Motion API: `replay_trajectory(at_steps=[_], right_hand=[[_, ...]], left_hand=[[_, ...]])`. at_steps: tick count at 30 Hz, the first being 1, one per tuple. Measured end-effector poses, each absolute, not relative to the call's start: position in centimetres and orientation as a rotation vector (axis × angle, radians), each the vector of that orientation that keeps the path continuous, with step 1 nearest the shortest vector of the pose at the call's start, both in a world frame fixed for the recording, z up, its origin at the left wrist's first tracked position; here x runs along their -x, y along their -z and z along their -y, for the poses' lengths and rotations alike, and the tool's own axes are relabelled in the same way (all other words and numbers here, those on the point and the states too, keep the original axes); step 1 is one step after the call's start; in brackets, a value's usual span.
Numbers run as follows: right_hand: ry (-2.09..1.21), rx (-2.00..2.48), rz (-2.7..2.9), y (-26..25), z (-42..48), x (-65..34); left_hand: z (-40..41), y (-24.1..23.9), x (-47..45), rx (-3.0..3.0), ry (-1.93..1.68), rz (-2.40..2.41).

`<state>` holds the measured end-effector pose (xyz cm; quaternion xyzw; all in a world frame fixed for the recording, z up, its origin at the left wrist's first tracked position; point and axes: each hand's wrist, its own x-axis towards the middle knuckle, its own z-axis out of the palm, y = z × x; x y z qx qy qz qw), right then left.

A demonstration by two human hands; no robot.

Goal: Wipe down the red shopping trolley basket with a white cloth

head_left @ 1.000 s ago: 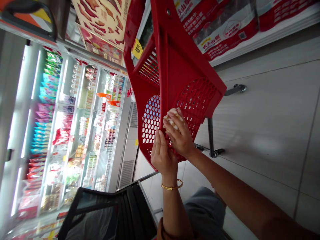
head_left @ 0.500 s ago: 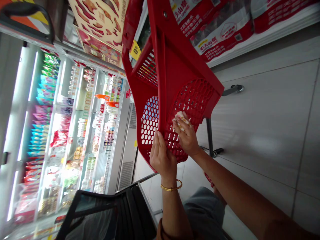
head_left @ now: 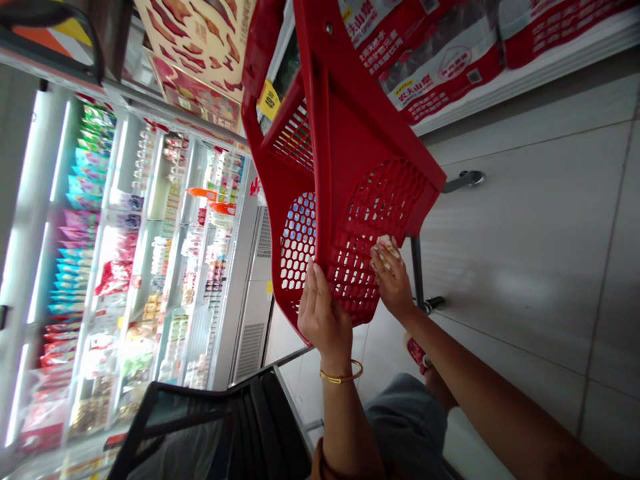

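A red plastic shopping cart (head_left: 345,133) with honeycomb-patterned side walls fills the middle of the head view. My left hand (head_left: 324,313), wearing a gold bracelet (head_left: 341,377), grips the cart's rim, its fingers lying along the edge and its thumb hidden. Against the outer lattice wall, near the lower edge, my right hand (head_left: 393,277) presses a crumpled pale cloth (head_left: 386,244) with yellowish patches. The fingers of that hand lie over the cloth and cover much of it.
Packs of bottled water (head_left: 440,60) sit on a low shelf at the upper right. Lit refrigerated shelves (head_left: 165,247) stand at left. A black crate-like basket (head_left: 225,427) is at the lower left. Boxes (head_left: 195,40) and a yellow price tag (head_left: 269,100) are behind the cart.
My right hand has moved with the cloth to the right and slightly down along the cart's wall, toward its edge. The left hand stays on the rim.
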<state>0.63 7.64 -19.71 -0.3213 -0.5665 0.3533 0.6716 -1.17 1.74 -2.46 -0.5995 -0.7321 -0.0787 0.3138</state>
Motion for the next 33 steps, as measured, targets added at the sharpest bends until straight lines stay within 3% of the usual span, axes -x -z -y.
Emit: replay_trajectory(at_steps=[11,23,33], right_hand=[[-0.825,0.782,1.27,20.2,-6.9,-1.6],[-0.771,0.485,1.204,7.9,-11.1,-0.3],[-0.802,0.465,1.245,10.3,-11.0,-0.5]], left_hand=[[-1.7,2.5,1.2,1.588,0.203,1.915],[-1.8,2.5,1.1,1.608,0.214,1.871],[-1.7,2.4,0.9,1.607,0.239,1.897]])
